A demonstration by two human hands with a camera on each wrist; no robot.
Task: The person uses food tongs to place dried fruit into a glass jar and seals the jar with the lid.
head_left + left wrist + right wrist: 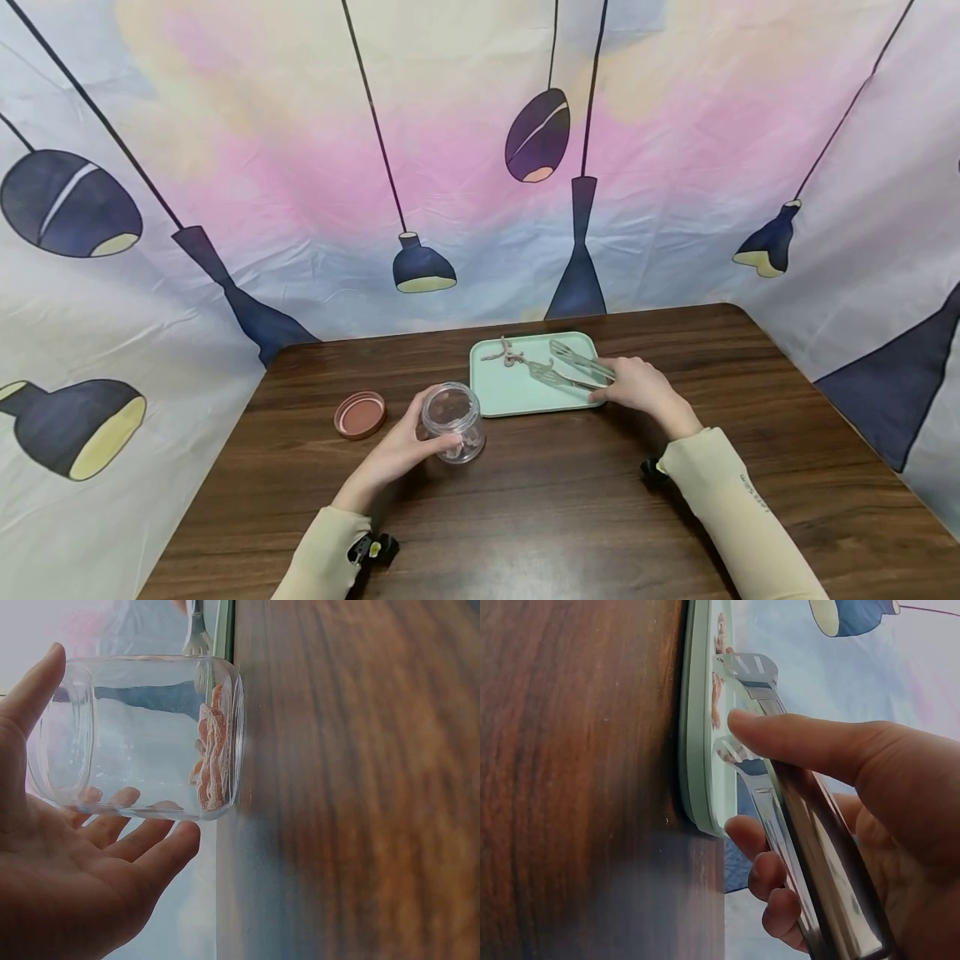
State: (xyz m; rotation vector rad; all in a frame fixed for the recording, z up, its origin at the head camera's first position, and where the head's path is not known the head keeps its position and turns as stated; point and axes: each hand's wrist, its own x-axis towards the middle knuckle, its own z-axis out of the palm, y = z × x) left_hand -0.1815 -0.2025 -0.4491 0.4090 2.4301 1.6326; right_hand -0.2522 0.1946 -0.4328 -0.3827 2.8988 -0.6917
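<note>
Head view: left hand (401, 446) grips jar (463, 425) beside tray (501, 396), right hand (643, 387) holds spread tongs (591, 365) (crossing tray's edge).

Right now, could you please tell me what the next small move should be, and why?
Probably ease the tongs onto the pinkish strips and squeeze: the right grip holds the tongs spread over the tray, the strips lie near one tip, and the uncapped jar in the left grip contains similar pieces.
</note>
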